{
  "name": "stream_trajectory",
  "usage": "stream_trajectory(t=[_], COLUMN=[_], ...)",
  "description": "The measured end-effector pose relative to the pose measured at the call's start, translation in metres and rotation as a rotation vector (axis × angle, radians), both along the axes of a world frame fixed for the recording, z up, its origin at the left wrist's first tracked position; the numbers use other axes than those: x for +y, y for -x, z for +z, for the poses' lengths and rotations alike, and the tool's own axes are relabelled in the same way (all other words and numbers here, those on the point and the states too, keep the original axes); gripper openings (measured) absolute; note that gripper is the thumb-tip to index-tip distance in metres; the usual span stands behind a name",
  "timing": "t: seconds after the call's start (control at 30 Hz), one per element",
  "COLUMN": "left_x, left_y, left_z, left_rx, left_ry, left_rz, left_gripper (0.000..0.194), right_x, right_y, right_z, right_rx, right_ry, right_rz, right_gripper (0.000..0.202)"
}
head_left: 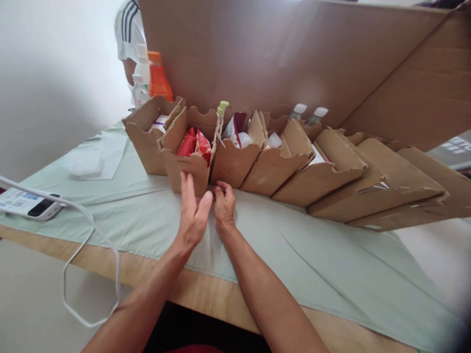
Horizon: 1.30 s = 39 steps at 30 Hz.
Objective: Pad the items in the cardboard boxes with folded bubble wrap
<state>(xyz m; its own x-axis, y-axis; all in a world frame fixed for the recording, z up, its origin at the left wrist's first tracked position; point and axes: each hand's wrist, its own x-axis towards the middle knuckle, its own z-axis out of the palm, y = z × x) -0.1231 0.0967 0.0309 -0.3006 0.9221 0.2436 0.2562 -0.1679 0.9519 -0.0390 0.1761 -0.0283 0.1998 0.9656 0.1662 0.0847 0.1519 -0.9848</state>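
Observation:
My left hand lies with straight fingers against the front of a cardboard box, thumb held apart. That box holds red shiny packets. At its lower right corner my right hand has bent fingers closed at the box's edge; the fingertips are partly hidden. Directly to the right stands another cardboard box with a maroon and white packet and clear plastic inside. Left of the red packets' box is a cardboard box with a white and purple carton in it.
Several more cardboard boxes lean rightward along the pale green cloth. Behind rises a large cardboard panel. An orange bottle stands back left, near a person's white sleeve. A white cable and a labelled device lie left.

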Motion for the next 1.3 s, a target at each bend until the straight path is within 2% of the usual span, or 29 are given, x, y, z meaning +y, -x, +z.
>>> stream_trajectory(t=[0.1,0.17,0.23,0.3,0.4,0.47,0.57,0.67,0.8,0.9,0.97,1.03,1.1,1.2,1.3], left_x=[0.031,0.027,0.004,-0.028,-0.076,-0.098,-0.113,-0.115,-0.113,-0.113,-0.113,-0.115,-0.118,-0.124,-0.128], left_y=[0.002,0.004,0.008,0.016,0.038,0.056,0.081,0.09,0.083,0.08,0.081,0.083,0.083,0.081,0.079], left_z=[-0.005,-0.014,-0.024,-0.033,-0.04,-0.042,-0.046,-0.049,-0.047,-0.044,-0.044,-0.046,-0.048,-0.054,-0.059], left_rx=[0.062,0.1,0.145,0.186,0.318,0.426,0.474,0.441,0.411,0.358,0.32,0.301,0.281,0.196,0.062], left_ry=[0.11,0.129,0.134,0.132,0.082,0.04,-0.073,-0.198,-0.313,-0.368,-0.39,-0.4,-0.388,-0.334,-0.276], left_rz=[-0.14,-0.215,-0.273,-0.315,-0.421,-0.453,-0.343,-0.184,-0.081,-0.029,-0.008,0.024,0.099,0.245,0.313], left_gripper=[0.063,0.056,0.05,0.044,0.036,0.035,0.038,0.035,0.028,0.028,0.03,0.033,0.041,0.057,0.066], right_x=[-0.001,-0.001,0.0,0.001,-0.005,-0.013,-0.021,-0.015,0.022,0.055,0.07,0.075,0.071,0.046,0.006], right_y=[-0.001,-0.002,-0.002,-0.001,0.002,0.004,0.01,0.026,0.069,0.106,0.125,0.136,0.14,0.134,0.115], right_z=[0.001,0.002,0.003,0.003,0.005,0.009,0.025,0.061,0.127,0.162,0.171,0.17,0.165,0.16,0.164], right_rx=[0.067,0.093,0.104,0.1,0.063,0.017,-0.064,-0.198,-0.592,-0.816,-0.856,-0.822,-0.764,-0.718,-0.724], right_ry=[0.013,0.015,0.017,0.016,-0.004,-0.032,-0.09,-0.199,-0.415,-0.418,-0.334,-0.266,-0.269,-0.322,-0.339], right_rz=[-0.004,-0.003,0.009,0.032,0.091,0.139,0.213,0.318,0.408,0.441,0.471,0.491,0.496,0.523,0.622], right_gripper=[0.035,0.033,0.03,0.028,0.026,0.025,0.024,0.032,0.056,0.058,0.04,0.02,0.015,0.012,0.014])
